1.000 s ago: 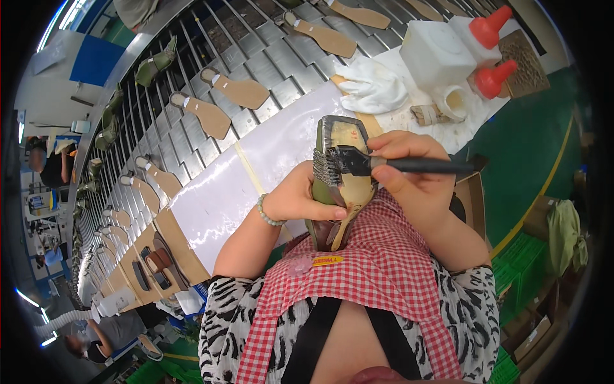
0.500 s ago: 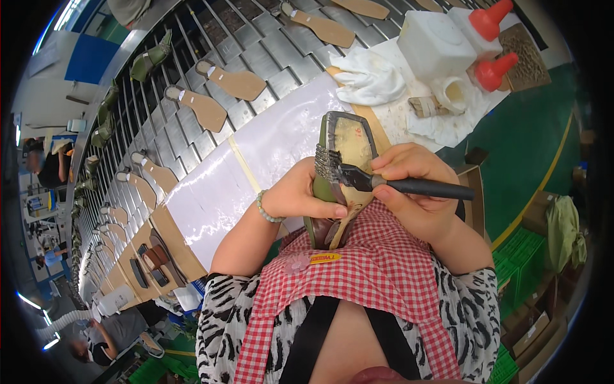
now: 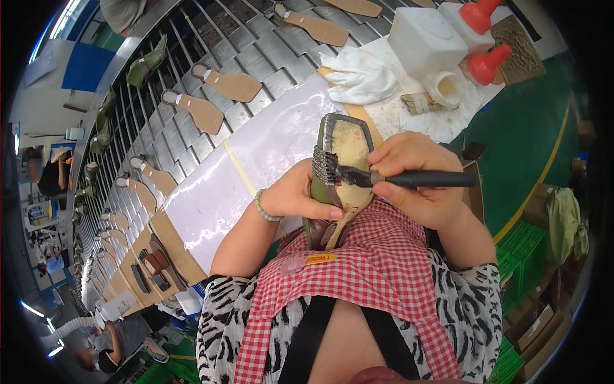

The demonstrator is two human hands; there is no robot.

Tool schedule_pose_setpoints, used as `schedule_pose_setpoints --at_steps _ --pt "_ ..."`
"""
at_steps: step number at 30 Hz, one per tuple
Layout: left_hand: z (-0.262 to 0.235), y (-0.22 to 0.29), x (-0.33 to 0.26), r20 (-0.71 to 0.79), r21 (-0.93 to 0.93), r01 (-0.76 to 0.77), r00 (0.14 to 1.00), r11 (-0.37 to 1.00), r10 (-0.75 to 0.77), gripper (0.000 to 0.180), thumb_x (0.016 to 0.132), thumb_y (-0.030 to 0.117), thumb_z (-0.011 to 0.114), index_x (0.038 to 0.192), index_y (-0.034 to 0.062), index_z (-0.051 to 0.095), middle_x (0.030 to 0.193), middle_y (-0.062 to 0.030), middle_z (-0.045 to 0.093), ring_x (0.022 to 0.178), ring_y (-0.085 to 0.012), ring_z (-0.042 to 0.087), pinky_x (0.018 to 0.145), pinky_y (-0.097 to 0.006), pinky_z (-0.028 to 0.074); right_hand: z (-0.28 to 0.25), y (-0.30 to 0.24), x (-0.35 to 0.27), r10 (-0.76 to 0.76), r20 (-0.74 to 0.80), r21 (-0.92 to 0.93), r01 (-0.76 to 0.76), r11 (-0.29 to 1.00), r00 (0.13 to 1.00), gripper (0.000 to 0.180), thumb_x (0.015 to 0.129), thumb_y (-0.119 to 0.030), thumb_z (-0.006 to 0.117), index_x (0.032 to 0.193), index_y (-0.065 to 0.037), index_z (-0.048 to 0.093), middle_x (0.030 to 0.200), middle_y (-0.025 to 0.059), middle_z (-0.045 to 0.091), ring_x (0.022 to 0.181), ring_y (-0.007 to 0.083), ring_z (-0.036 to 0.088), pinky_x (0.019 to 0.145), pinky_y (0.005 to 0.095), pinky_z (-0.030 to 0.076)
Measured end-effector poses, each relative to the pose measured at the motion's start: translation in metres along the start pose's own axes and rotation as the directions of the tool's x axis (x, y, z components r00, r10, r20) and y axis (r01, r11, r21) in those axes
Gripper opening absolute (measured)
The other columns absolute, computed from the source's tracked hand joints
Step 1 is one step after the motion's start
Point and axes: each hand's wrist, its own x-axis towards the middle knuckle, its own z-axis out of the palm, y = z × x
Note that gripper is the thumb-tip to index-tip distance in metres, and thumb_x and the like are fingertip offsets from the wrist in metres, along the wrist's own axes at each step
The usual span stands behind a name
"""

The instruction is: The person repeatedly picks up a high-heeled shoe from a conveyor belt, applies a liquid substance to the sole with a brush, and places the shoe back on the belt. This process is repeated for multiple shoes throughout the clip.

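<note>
My left hand is wrapped around an olive-green shoe, its thumb lying across the near part. The shoe is held sole-up, toe end away from me, showing a pale bottom with a dark folded rim. Between the fingers and thumb of my right hand is a wire brush with a black handle. Its bristles rest against the left rim of the shoe bottom, partly covering it. The shoe's near end reaches my red checked apron.
A metal slat conveyor carries tan insoles and green shoes. Near the far right of the bench are a white glove, white containers with red nozzles and a small pot. Green crates stand at right.
The brush handle has tilted from slanting down to the right to nearly level, and my right hand has turned with it. The bristles stay at the shoe's left rim.
</note>
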Motion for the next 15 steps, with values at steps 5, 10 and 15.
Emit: schedule_pose_setpoints --at_steps 5,10,15 --pt "-0.003 -0.010 0.001 -0.026 -0.019 -0.002 1.000 1.000 0.001 0.075 0.062 0.015 0.084 0.126 -0.0012 0.049 0.118 -0.0094 0.059 0.108 -0.0173 0.055 0.092 -0.032 0.044 -0.008 -0.001 -0.005 0.158 0.056 0.186 -0.166 0.968 0.986 0.020 0.071 -0.001 0.076 0.085 0.001 0.062 0.090 0.0174 0.063 0.088 0.0240 0.062 0.076 0.0320 0.048" --pt "0.000 -0.027 -0.005 -0.114 -0.038 -0.085 0.990 0.996 0.080 0.059 0.070 0.022 0.081 0.117 0.0001 0.054 0.109 -0.0045 0.061 0.098 -0.0126 0.056 0.086 -0.028 0.046 -0.055 0.000 -0.013 0.355 -0.278 0.313 -0.265 0.912 0.892 0.020 0.080 -0.002 0.069 0.098 0.001 0.062 0.097 0.0095 0.065 0.088 0.0127 0.060 0.080 0.0245 0.045" --pt "-0.004 -0.047 -0.003 -0.352 -0.102 -0.159 0.929 0.982 0.114 0.067 0.075 0.039 0.077 0.121 -0.0003 0.050 0.110 -0.0057 0.061 0.099 -0.0138 0.058 0.086 -0.029 0.047 -0.124 0.019 -0.014 0.325 -0.551 -0.262 -0.529 0.807 0.769 0.021 0.078 -0.010 0.074 0.093 0.001 0.063 0.084 0.0043 0.065 0.081 0.0098 0.058 0.075 0.0232 0.044"
